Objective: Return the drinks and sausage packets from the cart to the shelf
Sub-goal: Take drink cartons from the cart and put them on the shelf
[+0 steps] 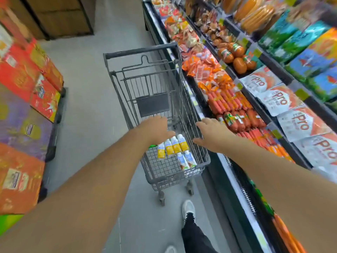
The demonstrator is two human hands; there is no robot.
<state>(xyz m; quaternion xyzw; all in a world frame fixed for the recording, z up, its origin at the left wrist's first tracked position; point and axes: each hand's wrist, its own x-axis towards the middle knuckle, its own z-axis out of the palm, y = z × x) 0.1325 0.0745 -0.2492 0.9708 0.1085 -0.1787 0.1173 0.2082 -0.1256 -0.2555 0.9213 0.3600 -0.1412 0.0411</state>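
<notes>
Cart (pixel 189 114) stands in the aisle, its right side close along the front edge of the shelf (pixel 235 179). Grey wire basket, handle at the far end, near end toward the person.

Drinks (pixel 173 146): four yellow-and-white cartons in a row on the basket floor, touching side by side. Two paler cartons (pixel 187 159) lie just beside them, against the near right corner. The rest of the basket floor that shows is bare mesh. No sausage packets visible in the cart; part of the floor is hidden by the left hand.

Left hand (pixel 155 129): reaching over the basket above the yellow cartons, fingers loosely spread, holding nothing. Contact with the cartons cannot be told.

Right hand (pixel 212 133): over the cart's right rim, between cart and shelf, palm down, fingers spread, empty.

Shelf: sausages (pixel 235 108) in orange and red packs fill the lower tier right up to its front lip; white bags (pixel 291 115) on the tier above.

Floor (pixel 87 88) left of the cart is open up to stacked boxes (pixel 27 84). One shoe (pixel 188 209) just behind the cart's near wheels.
</notes>
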